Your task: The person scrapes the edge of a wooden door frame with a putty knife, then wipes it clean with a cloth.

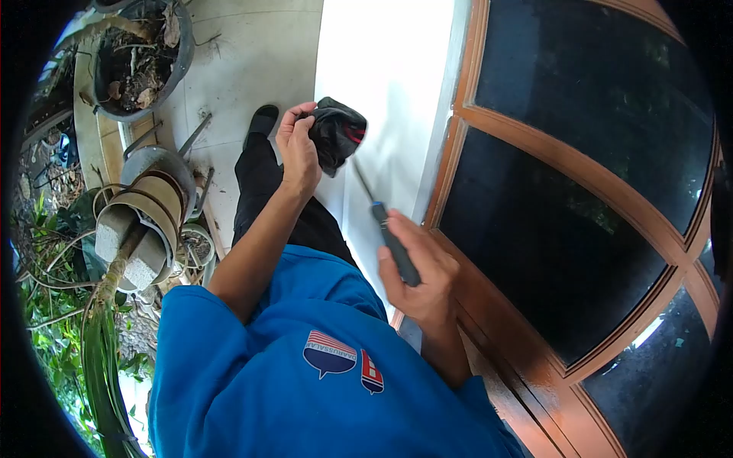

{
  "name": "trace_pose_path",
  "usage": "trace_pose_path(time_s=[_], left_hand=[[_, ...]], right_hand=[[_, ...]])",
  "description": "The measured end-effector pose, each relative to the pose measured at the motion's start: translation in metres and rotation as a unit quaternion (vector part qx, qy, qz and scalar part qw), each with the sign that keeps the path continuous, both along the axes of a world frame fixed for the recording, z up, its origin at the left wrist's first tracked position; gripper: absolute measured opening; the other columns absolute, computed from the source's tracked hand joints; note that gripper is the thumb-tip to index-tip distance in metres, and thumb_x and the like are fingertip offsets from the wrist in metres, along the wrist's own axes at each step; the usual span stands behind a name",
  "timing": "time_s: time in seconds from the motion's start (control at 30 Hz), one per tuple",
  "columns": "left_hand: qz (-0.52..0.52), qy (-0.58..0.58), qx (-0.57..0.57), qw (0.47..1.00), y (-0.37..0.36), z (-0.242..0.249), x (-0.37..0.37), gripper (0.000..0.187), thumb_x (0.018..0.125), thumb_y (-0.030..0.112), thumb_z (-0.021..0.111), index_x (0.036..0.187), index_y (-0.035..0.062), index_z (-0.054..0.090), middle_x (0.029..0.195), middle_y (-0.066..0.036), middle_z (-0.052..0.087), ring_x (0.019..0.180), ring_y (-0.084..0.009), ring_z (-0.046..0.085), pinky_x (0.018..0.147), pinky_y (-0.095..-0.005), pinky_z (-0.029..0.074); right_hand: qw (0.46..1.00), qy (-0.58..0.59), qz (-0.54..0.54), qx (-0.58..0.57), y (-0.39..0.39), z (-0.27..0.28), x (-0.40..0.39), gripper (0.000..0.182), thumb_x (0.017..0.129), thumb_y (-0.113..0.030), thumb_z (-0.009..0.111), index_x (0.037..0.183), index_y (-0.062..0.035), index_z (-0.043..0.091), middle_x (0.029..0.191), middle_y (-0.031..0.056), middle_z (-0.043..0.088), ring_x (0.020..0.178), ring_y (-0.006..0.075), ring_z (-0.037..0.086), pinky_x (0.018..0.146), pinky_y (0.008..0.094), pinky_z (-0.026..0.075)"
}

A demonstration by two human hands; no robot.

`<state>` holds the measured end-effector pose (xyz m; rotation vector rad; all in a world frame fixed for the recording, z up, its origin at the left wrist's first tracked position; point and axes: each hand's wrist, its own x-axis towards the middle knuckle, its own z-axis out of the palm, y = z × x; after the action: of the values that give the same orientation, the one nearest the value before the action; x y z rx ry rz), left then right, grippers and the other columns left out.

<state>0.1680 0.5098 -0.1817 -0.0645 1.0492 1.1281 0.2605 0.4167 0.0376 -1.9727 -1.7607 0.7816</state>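
My left hand (298, 149) is closed around a black crumpled object with a red mark (340, 133), which looks like cloth, and holds it against the white wall (389, 69). My right hand (420, 275) grips a screwdriver (382, 221) by its dark blue handle. Its thin shaft points up towards the black object, and the tip ends just below it. I wear a blue shirt (305, 366) and black trousers (263, 183).
A brown wooden frame with dark glass panes (565, 168) fills the right side. On the left stand a plant pot with dry leaves (141, 61), stacked pots and pipes (145, 214), and green plants. Pale floor tiles (252, 53) lie beyond my shoe.
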Motion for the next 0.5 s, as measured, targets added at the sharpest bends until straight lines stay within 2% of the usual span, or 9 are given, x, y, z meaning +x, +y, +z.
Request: trace_pose_path(time_s=[0.1,0.13,0.17,0.23,0.3,0.33,0.37,0.43,0.5], left_hand=[[-0.060,-0.002,0.060,0.996,-0.013,0.015,0.015,0.016,0.091,0.000,0.049,0.102,0.0010,0.061,0.087,-0.006,0.064,0.069,-0.0102,0.059,0.063,-0.0220,0.050],[-0.077,0.019,0.086,0.993,-0.022,0.020,0.026,0.015,0.090,0.002,0.055,0.103,0.0023,0.062,0.088,-0.003,0.061,0.071,-0.0074,0.056,0.064,-0.0207,0.047],[-0.170,-0.006,0.064,0.983,-0.028,0.036,0.027,0.016,0.090,0.002,0.057,0.105,0.0033,0.063,0.090,0.000,0.059,0.074,-0.0053,0.054,0.067,-0.0194,0.045],[-0.214,0.050,0.208,0.953,-0.043,0.047,0.048,0.021,0.087,0.001,0.060,0.108,0.0026,0.063,0.094,-0.003,0.060,0.081,-0.0111,0.057,0.073,-0.0232,0.047],[-0.221,0.206,0.391,0.869,-0.042,0.067,0.059,0.034,0.083,0.001,0.063,0.117,0.0027,0.061,0.105,-0.011,0.059,0.091,-0.0207,0.060,0.080,-0.0282,0.048],[-0.231,0.179,0.413,0.862,-0.048,0.070,0.066,0.049,0.081,0.002,0.066,0.128,0.0027,0.056,0.120,-0.019,0.053,0.103,-0.0295,0.059,0.087,-0.0327,0.048],[-0.253,0.181,0.439,0.843,-0.049,0.075,0.071,0.058,0.082,0.005,0.066,0.137,0.0026,0.048,0.131,-0.021,0.047,0.112,-0.0344,0.056,0.091,-0.0344,0.048],[-0.279,0.180,0.438,0.835,-0.052,0.086,0.081,0.063,0.084,0.010,0.067,0.140,-0.0008,0.041,0.139,-0.023,0.043,0.117,-0.0400,0.054,0.093,-0.0378,0.049],[-0.279,0.210,0.452,0.821,-0.054,0.085,0.097,0.064,0.086,0.015,0.067,0.141,-0.0027,0.038,0.142,-0.025,0.040,0.115,-0.0421,0.055,0.090,-0.0398,0.051]], right_hand=[[0.995,-0.077,-0.062,0.024,-0.014,0.011,0.023,0.035,0.078,-0.004,0.068,0.111,0.0073,0.063,0.108,0.0258,0.067,0.096,0.0363,0.070,0.081,0.0386,0.057],[0.989,-0.094,-0.110,0.027,-0.014,0.017,0.026,0.034,0.078,-0.004,0.068,0.110,0.0063,0.064,0.107,0.0253,0.068,0.095,0.0341,0.070,0.081,0.0373,0.058],[0.985,-0.116,-0.125,0.026,-0.011,0.023,0.030,0.034,0.078,-0.003,0.068,0.110,0.0060,0.064,0.107,0.0249,0.068,0.094,0.0336,0.070,0.080,0.0368,0.058],[0.975,-0.159,-0.155,0.022,-0.003,0.034,0.040,0.033,0.077,-0.003,0.068,0.109,0.0055,0.065,0.106,0.0241,0.068,0.093,0.0327,0.071,0.079,0.0357,0.058],[0.971,-0.165,-0.169,0.032,0.007,0.033,0.051,0.029,0.077,-0.004,0.070,0.104,0.0052,0.066,0.099,0.0200,0.071,0.087,0.0283,0.072,0.074,0.0334,0.058],[0.970,-0.168,-0.176,0.022,0.016,0.034,0.055,0.028,0.077,-0.004,0.071,0.103,0.0053,0.067,0.097,0.0192,0.071,0.086,0.0272,0.072,0.073,0.0329,0.058],[0.968,-0.171,-0.182,0.012,0.023,0.033,0.059,0.027,0.077,-0.004,0.072,0.102,0.0054,0.067,0.096,0.0183,0.071,0.084,0.0260,0.072,0.072,0.0324,0.058],[0.969,-0.178,-0.170,0.018,0.037,0.028,0.068,0.024,0.076,-0.006,0.074,0.098,0.0046,0.069,0.089,0.0164,0.072,0.079,0.0236,0.072,0.068,0.0307,0.057],[0.971,-0.179,-0.155,0.017,0.054,0.026,0.070,0.023,0.077,-0.007,0.074,0.096,0.0038,0.069,0.087,0.0160,0.072,0.077,0.0234,0.072,0.067,0.0301,0.057]])
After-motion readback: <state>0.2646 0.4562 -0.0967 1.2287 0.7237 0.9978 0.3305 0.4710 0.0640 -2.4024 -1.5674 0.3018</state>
